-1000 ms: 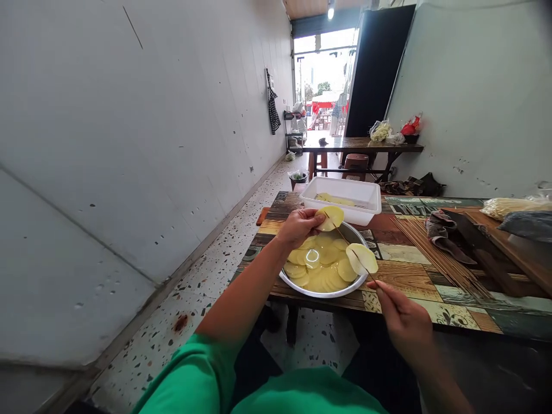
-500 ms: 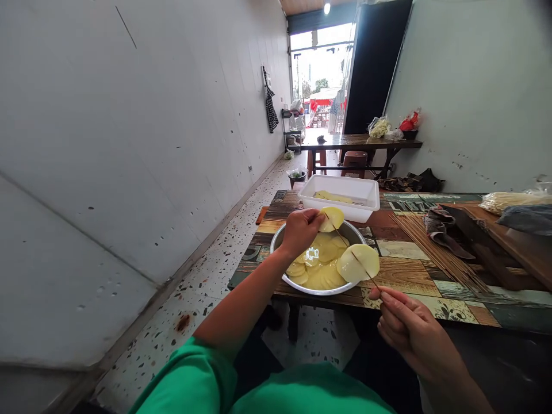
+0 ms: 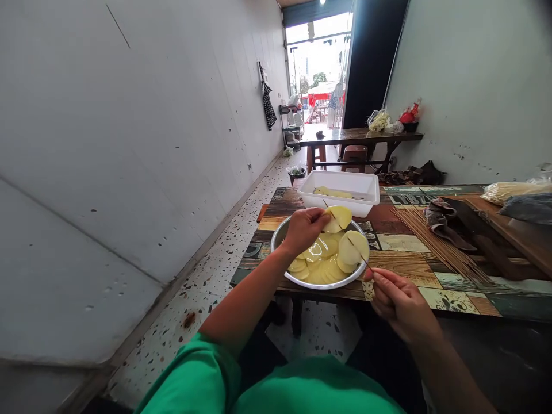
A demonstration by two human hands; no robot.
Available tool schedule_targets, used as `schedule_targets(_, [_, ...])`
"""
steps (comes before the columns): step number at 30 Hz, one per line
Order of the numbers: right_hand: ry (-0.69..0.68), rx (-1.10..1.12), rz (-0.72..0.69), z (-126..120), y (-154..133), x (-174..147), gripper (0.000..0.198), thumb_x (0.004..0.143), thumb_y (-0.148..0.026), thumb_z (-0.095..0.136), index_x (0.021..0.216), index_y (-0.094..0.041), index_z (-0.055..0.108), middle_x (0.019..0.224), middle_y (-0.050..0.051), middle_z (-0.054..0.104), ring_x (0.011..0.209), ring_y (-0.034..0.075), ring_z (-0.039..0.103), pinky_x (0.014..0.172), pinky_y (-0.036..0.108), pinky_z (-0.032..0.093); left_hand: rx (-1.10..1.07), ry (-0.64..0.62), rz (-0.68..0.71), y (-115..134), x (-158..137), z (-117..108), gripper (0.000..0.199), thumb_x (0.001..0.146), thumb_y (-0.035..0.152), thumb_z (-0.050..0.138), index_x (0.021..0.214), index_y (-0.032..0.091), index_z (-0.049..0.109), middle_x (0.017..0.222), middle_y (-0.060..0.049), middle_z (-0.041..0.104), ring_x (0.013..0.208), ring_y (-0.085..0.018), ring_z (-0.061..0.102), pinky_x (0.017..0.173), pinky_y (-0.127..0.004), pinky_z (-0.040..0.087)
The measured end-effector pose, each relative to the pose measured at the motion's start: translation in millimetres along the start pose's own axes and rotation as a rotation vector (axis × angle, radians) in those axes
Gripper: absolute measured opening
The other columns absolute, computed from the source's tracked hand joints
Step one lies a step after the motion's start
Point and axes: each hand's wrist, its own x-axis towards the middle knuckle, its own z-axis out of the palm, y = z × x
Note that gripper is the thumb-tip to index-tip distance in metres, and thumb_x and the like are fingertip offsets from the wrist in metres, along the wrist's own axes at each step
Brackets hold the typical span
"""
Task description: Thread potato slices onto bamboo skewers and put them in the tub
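My left hand pinches the edge of a thin, pale yellow potato slice above the metal bowl. In my right hand, fingers close round the lower end of a thin wooden skewer. A second potato slice is threaded on the skewer, nearer my right hand. The skewer also passes through the upper slice, its tip showing past the far edge. Below, many overlapping potato slices lie wet in the bowl.
Behind the bowl stands a white plastic tub with some slices inside. Loose skewers are spread to the right beside a crumpled cloth and a dark wooden board. Bags lie at the table's far right.
My right hand has moved up and left, bringing the lower slice closer to the upper one. More of the skewer's tip now sticks out beyond the upper slice.
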Motion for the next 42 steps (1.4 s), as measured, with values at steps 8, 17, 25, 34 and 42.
schedule_targets(8, [0.181, -0.45, -0.285, -10.6, 20.5, 6.3, 0.035, 0.088, -0.051, 0.062, 0.094, -0.018, 0.072, 0.05, -0.006, 0.038, 0.045, 0.009, 0.032, 0.042, 0.024, 0.023, -0.239, -0.019, -0.196, -1.1, -2.3, 4.9, 0.039, 0.068, 0.051, 0.075, 0.078, 0.014, 0.068, 0.062, 0.002, 0.057, 0.052, -0.007, 0.047, 0.052, -0.021, 0.04])
schedule_targets(17, [0.386, -0.876, -0.6, -8.8, 34.7, 10.3, 0.03, 0.09, -0.038, 0.053, 0.095, -0.02, 0.076, 0.092, 0.011, 0.076, 0.079, 0.025, 0.071, 0.068, 0.032, 0.052, 0.194, 0.037, -0.038, 6.7, -8.0, 4.3, 0.037, 0.084, 0.047, 0.059, 0.061, 0.017, 0.058, 0.053, 0.003, 0.046, 0.051, -0.009, 0.041, 0.053, -0.024, 0.032])
schedule_targets(25, [0.086, -0.199, -0.129, -10.1, 24.9, 9.6, 0.033, 0.08, -0.052, 0.068, 0.085, -0.019, 0.069, 0.044, -0.007, 0.038, 0.035, 0.008, 0.031, 0.037, 0.023, 0.028, 0.459, 0.085, 0.261, 7.4, -13.9, 8.1, 0.039, 0.091, 0.034, 0.051, 0.057, 0.018, 0.043, 0.055, 0.003, 0.042, 0.057, -0.011, 0.035, 0.06, -0.027, 0.029])
schedule_targets(34, [0.406, -0.541, -0.454, -0.9, 30.1, 10.7, 0.028, 0.08, -0.049, 0.066, 0.086, -0.022, 0.072, 0.064, 0.003, 0.062, 0.057, 0.018, 0.056, 0.05, 0.028, 0.043, 0.359, 0.061, 0.162, -1.0, -12.4, 10.8, 0.04, 0.091, 0.038, 0.051, 0.057, 0.019, 0.044, 0.055, 0.003, 0.037, 0.057, -0.011, 0.033, 0.057, -0.027, 0.026])
schedule_targets(42, [-0.106, 0.123, 0.075, -7.3, 10.7, 10.2, 0.031, 0.077, -0.048, 0.073, 0.085, -0.019, 0.065, 0.045, -0.015, 0.016, 0.036, 0.003, 0.009, 0.035, 0.019, 0.016, 0.288, 0.061, 0.13, -4.5, -12.7, 10.0, 0.04, 0.09, 0.042, 0.052, 0.058, 0.018, 0.046, 0.057, 0.003, 0.036, 0.059, -0.011, 0.032, 0.055, -0.026, 0.026])
